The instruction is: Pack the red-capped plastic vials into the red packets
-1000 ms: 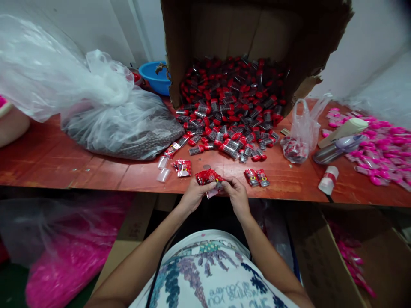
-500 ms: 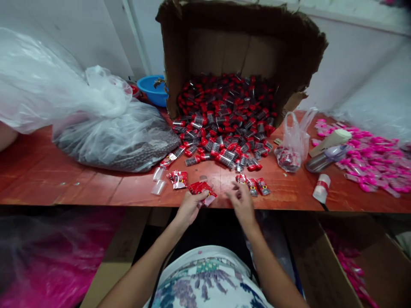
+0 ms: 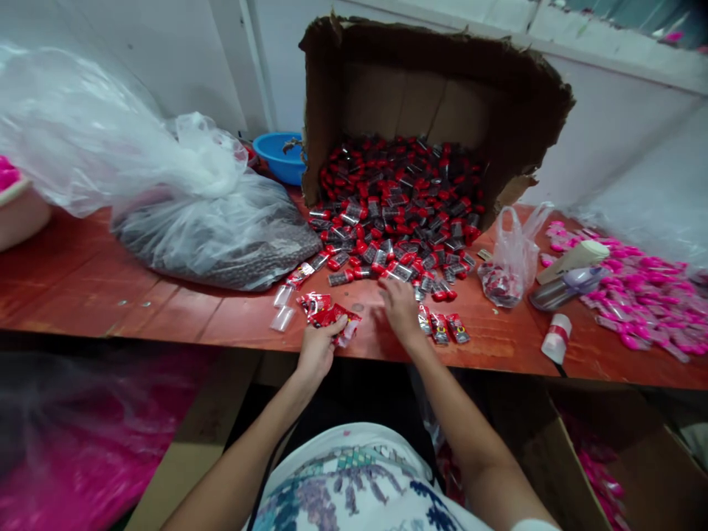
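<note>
- At the far left, a pale tub (image 3: pixel 25 212) stands on the red table (image 3: pixel 182 304).
- Beside it, a clear bag (image 3: pixel 221 240) slumps over many small dark pieces; behind its right side sits a blue basin (image 3: pixel 281 164).
- Two clear pieces (image 3: pixel 283 318) lie near the table's front edge, just left of the red packets.
- The left hand (image 3: pixel 315 348) pinches a few fanned-out red packets (image 3: pixel 330 315) between thumb and fingers, near the table's front edge.
- Behind the hands, a torn carton (image 3: pixel 381 99) lies on its side, red-capped containers (image 3: pixel 398 214) spilling from its mouth onto the table.
- The right hand (image 3: pixel 399 308) is at the pile's front edge, fingers extended and loosely parted; whether the fingertips touch a container, I cannot tell.
- Just right of that wrist, three red-and-dark packs (image 3: pixel 440 330) lie in a row.
- Farther right are a knotted carrier bag (image 3: pixel 503 284), a white roll (image 3: pixel 557 338) and a pink heap (image 3: pixel 641 295).
</note>
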`<state>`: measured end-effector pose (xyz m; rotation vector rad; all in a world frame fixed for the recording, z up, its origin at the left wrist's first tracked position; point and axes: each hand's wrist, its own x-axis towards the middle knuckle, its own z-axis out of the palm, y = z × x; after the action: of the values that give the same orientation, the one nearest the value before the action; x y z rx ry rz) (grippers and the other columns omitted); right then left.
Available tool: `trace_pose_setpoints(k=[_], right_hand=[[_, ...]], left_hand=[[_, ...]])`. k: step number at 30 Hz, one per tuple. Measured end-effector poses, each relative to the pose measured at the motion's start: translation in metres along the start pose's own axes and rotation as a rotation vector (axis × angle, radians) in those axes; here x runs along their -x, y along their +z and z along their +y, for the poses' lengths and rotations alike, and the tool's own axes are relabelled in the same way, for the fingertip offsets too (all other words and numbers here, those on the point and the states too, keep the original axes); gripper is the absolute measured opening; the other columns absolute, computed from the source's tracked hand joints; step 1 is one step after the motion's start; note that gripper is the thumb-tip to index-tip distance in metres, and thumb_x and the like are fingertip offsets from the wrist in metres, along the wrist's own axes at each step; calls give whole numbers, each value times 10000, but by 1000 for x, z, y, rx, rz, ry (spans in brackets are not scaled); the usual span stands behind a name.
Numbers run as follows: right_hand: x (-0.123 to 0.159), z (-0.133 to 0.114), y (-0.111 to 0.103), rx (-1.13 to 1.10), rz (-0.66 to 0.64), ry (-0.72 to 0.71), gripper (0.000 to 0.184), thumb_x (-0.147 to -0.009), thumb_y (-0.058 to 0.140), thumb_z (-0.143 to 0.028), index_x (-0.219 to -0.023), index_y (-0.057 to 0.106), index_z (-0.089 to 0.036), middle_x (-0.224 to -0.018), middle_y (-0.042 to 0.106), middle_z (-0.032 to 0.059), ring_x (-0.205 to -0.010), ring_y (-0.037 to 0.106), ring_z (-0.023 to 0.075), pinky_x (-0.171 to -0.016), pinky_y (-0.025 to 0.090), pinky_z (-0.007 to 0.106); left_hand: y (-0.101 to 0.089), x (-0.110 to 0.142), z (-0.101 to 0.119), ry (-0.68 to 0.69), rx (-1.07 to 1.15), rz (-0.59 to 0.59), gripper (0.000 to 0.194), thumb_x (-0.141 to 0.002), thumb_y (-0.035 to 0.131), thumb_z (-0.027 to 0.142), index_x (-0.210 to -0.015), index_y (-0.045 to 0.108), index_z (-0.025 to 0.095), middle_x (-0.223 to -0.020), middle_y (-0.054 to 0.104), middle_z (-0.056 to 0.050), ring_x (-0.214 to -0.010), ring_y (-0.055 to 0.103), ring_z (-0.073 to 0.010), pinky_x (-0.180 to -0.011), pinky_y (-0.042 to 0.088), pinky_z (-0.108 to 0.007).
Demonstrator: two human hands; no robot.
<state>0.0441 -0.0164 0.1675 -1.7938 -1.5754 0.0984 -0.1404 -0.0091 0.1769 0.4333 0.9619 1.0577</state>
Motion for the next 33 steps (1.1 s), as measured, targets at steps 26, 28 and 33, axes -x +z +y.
trace_pose_setpoints(k=[26, 28, 33], right_hand=[[60, -55, 0, -1176, 31, 703, 402, -643, 754, -348, -981, 599, -196, -703, 641, -35, -500, 537, 81, -440, 414, 178], [62, -54, -1, -1179, 44, 716, 395, -692, 711, -402, -1003, 598, -186, -640, 620, -39, -453, 512, 75, -396, 370, 169], [75, -56, -6, -1167, 78, 724, 366, -760, 635, -436, -1037, 578, -204, -642, 610, -40, -439, 485, 71, -392, 351, 167]], left_hand=[[9, 5, -17, 62, -52, -67, 317, -491, 838, 165, -760, 673, 127, -711, 701, -18, -657, 651, -153, -698, 515, -289], [7, 4, -15, 61, -37, -57, 292, -513, 831, 171, -749, 665, 127, -691, 688, -6, -626, 637, -136, -659, 509, -264], [7, 0, -8, 24, 34, 20, 288, -535, 831, 183, -744, 638, 143, -670, 663, 18, -588, 612, -110, -596, 497, -233]])
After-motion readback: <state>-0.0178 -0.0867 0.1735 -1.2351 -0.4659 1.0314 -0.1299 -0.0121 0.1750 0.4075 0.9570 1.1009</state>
